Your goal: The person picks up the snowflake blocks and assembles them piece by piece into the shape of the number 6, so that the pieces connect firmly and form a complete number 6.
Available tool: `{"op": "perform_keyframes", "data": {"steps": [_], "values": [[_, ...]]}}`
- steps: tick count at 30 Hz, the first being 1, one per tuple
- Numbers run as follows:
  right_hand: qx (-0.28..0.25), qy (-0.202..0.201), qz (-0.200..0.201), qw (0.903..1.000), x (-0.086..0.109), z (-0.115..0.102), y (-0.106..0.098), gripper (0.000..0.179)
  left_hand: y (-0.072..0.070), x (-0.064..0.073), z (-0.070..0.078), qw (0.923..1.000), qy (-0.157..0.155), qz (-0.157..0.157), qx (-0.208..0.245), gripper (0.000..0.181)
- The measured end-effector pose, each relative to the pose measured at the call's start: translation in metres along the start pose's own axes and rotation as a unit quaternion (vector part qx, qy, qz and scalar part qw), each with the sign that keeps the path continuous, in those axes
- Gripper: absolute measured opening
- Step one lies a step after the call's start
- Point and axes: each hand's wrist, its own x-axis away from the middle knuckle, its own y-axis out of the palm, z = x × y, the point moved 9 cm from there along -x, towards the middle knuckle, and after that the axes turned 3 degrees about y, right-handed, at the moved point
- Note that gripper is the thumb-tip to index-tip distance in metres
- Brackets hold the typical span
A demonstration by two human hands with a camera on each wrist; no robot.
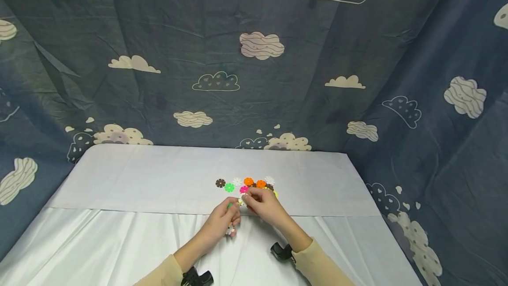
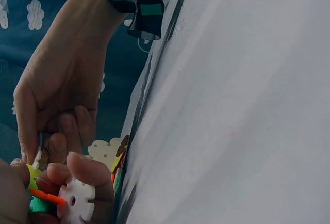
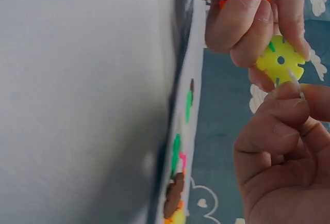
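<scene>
My left hand (image 1: 222, 219) grips a small joined string of slotted plastic discs. In the left wrist view its fingers curl round a white disc (image 2: 81, 190), an orange disc (image 2: 47, 196) and a green disc (image 2: 41, 205). A yellow disc (image 3: 291, 59) stands out from the left fingertips, its notched rim and centre hole facing the right wrist camera. Thumb and fingers of my right hand (image 1: 265, 207) pinch another white disc (image 3: 295, 77), seen edge-on. Its edge overlaps the yellow disc's rim near a slot.
Loose discs lie beyond the hands on the white-covered table (image 1: 139, 180), among them a brown disc (image 1: 220, 183), a green one (image 1: 229, 187), a pink one (image 1: 244, 189) and an orange one (image 1: 248, 181). A dark cloud-print curtain (image 1: 166, 34) hangs behind the table.
</scene>
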Motion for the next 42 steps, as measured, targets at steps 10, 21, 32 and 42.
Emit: {"op": "perform_keyframes", "data": {"steps": [10,21,32,42], "values": [[-0.004,0.008,0.012,0.9999,-0.002,0.005,0.002,0.034,-0.005,0.002,0.007,0.9989,0.018,0.026,-0.033,0.047],[-0.133,0.084,0.102,0.9824,-0.011,0.045,-0.059,0.045,-0.013,0.000,0.001,0.9965,-0.006,0.063,0.054,0.046],[-0.066,0.131,0.159,0.9762,-0.015,0.081,-0.100,0.032,-0.012,-0.004,0.003,0.9861,-0.008,0.066,0.152,0.020],[0.129,0.135,0.072,0.9797,-0.016,0.090,-0.086,0.028,-0.017,-0.003,0.001,0.9898,0.002,0.074,0.122,0.053]]}}
